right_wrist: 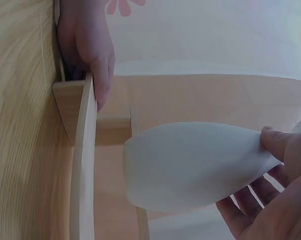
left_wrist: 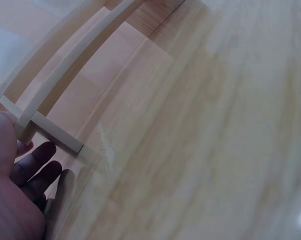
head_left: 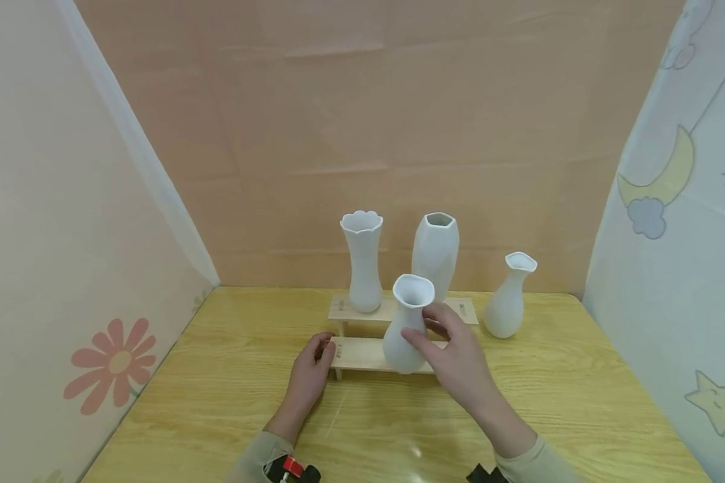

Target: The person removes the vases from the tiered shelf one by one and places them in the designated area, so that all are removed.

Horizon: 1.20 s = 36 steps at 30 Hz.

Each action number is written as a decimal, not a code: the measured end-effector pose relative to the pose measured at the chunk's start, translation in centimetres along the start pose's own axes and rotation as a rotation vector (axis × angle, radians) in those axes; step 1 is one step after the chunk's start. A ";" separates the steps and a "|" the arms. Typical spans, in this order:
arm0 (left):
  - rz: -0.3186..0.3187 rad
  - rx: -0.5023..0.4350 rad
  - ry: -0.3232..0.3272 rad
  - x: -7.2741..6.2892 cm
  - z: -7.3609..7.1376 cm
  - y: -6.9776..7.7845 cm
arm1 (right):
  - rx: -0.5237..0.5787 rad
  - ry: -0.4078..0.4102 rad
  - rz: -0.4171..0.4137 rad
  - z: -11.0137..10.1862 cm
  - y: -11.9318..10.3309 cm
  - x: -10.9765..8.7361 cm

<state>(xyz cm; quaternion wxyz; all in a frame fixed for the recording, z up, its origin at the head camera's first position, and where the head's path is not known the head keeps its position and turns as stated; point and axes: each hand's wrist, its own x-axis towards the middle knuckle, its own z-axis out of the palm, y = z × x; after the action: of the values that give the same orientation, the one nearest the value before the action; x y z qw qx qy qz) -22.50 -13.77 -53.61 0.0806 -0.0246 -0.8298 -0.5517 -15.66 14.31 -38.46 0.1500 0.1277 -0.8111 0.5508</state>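
Observation:
My right hand (head_left: 459, 355) holds a white vase (head_left: 406, 335) with a wavy rim, thumb on one side and fingers on the other. In the right wrist view a gap shows between the base of this vase (right_wrist: 190, 165) and the lower board (right_wrist: 84, 165). At the left end of the two-step wooden stand (head_left: 362, 352), my left hand (head_left: 309, 372) grips the lower board. Its thumb lies on top, with the fingers (left_wrist: 38, 165) lower down beside the stand's leg.
On the upper step stand a tall vase (head_left: 364, 268) with a scalloped rim and a faceted vase (head_left: 436, 245), partly hidden by the held one. Another white vase (head_left: 507, 305) is on the wooden table (head_left: 217, 389), right of the stand. Cloth walls (head_left: 338, 121) enclose the back and sides.

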 end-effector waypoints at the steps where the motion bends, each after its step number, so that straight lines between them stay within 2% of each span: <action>1: -0.001 0.001 0.001 0.0 0.0 0.0 | -0.012 0.001 0.006 -0.5 0.0 -0.1; 6: 0.008 0.003 0.002 0.0 0.0 -0.1 | -0.046 0.024 0.032 -2.7 0.5 -0.7; 17: 0.004 -0.018 -0.005 0.0 0.0 -0.2 | -0.173 0.126 0.005 -7.1 1.2 -1.7; 29: -0.007 -0.014 0.007 0.0 0.0 -0.2 | -0.233 0.171 0.067 -11.4 2.9 -1.6; 36: -0.005 -0.007 0.001 0.1 0.0 -0.1 | -0.236 0.217 0.061 -13.4 4.1 -1.3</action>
<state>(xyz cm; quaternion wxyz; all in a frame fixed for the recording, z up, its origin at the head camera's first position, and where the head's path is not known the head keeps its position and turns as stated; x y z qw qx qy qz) -22.58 -13.82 -53.73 0.0798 -0.0227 -0.8279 -0.5547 -14.64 28.34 -37.82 0.2338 0.0242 -0.8528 0.4664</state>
